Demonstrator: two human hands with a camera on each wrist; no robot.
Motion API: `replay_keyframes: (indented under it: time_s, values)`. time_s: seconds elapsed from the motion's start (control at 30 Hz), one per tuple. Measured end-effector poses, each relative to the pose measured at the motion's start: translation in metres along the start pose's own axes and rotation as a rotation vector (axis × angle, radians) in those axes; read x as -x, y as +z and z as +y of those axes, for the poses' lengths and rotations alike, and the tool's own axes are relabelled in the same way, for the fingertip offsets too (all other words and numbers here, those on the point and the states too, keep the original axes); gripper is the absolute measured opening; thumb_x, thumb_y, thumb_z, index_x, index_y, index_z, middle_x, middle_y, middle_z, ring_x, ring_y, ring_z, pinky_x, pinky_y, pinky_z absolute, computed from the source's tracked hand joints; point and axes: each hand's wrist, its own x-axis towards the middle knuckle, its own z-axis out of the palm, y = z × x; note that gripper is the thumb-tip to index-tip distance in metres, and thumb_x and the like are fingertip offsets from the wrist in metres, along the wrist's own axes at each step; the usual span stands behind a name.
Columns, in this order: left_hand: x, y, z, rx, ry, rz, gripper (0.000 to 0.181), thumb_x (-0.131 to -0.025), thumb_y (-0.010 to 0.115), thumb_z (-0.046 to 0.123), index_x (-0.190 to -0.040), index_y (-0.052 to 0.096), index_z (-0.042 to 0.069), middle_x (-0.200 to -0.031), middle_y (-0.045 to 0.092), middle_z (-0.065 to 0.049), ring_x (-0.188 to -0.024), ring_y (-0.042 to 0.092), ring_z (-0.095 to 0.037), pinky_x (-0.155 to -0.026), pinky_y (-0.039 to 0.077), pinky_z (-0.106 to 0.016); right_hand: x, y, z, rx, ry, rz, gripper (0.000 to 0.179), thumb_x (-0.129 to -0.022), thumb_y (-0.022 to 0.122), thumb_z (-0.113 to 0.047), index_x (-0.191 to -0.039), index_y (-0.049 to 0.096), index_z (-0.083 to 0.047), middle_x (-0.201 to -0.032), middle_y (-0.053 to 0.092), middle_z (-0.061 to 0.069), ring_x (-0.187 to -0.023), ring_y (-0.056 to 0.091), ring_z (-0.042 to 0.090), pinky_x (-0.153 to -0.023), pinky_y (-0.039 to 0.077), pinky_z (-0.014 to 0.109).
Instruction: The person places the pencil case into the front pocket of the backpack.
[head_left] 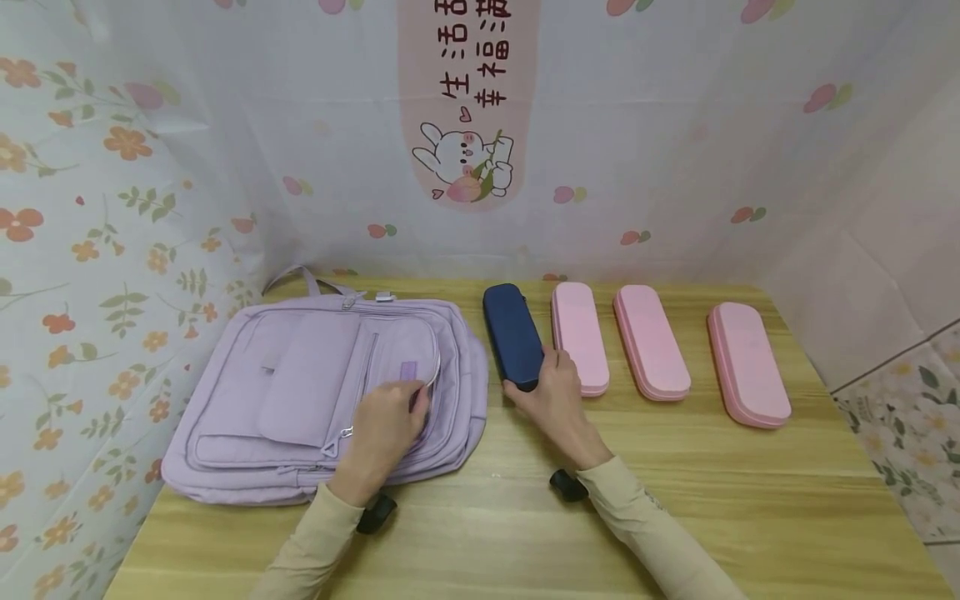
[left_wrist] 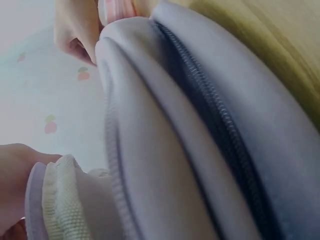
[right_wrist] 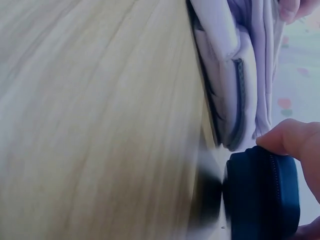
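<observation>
A lilac backpack (head_left: 300, 367) lies flat on the table, its front pocket unzipped along the right edge. My left hand (head_left: 386, 421) pinches the edge of that pocket and holds it up; the raised zipper edge (left_wrist: 62, 200) shows in the left wrist view. My right hand (head_left: 555, 400) grips the near end of a navy blue zipped pencil case (head_left: 513, 333), thumb on its left side and fingers on its right. In the right wrist view the thumb (right_wrist: 282, 137) presses on the navy case (right_wrist: 262, 195). Whether the case is lifted off the table I cannot tell.
Right of the navy case lie three pink pencil cases, a near one (head_left: 581, 337), a middle one (head_left: 651, 342) and a far right one (head_left: 748, 364). They rest on a wood-grain table (head_left: 480, 542). Patterned cloth (head_left: 637, 150) hangs behind and at the left.
</observation>
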Motion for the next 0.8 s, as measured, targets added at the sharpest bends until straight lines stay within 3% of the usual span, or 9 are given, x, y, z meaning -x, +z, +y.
replay_keyframes:
  time_s: [0.27, 0.57, 0.8]
  values:
    - [-0.004, -0.006, -0.005, 0.074, 0.05, 0.105, 0.005, -0.081, 0.076, 0.004, -0.083, 0.079, 0.0, -0.07, 0.074, -0.015, -0.059, 0.071, -0.03, -0.051, 0.058, -0.043, 0.001, -0.006, -0.001, -0.053, 0.032, 0.016, 0.083, -0.071, 0.087, -0.031, -0.127, 0.054, 0.02, -0.103, 0.058, 0.031, -0.09, 0.057, 0.042, -0.077, 0.053, 0.051]
    - [-0.011, -0.019, -0.017, 0.154, 0.061, 0.171, 0.006, -0.082, 0.075, -0.001, -0.086, 0.077, -0.006, -0.067, 0.071, -0.013, -0.055, 0.063, -0.02, -0.049, 0.054, -0.035, -0.003, -0.019, -0.004, -0.1, 0.015, 0.053, 0.082, -0.071, 0.087, -0.031, -0.129, 0.054, 0.017, -0.105, 0.057, 0.03, -0.092, 0.057, 0.042, -0.079, 0.051, 0.052]
    - [-0.013, -0.029, -0.023, 0.173, 0.044, 0.246, 0.007, -0.082, 0.072, -0.003, -0.087, 0.077, -0.005, -0.071, 0.073, -0.015, -0.056, 0.067, -0.023, -0.05, 0.056, -0.039, -0.006, -0.028, -0.009, -0.129, -0.007, 0.06, 0.081, -0.07, 0.087, -0.031, -0.129, 0.055, 0.015, -0.105, 0.058, 0.03, -0.093, 0.057, 0.042, -0.08, 0.052, 0.053]
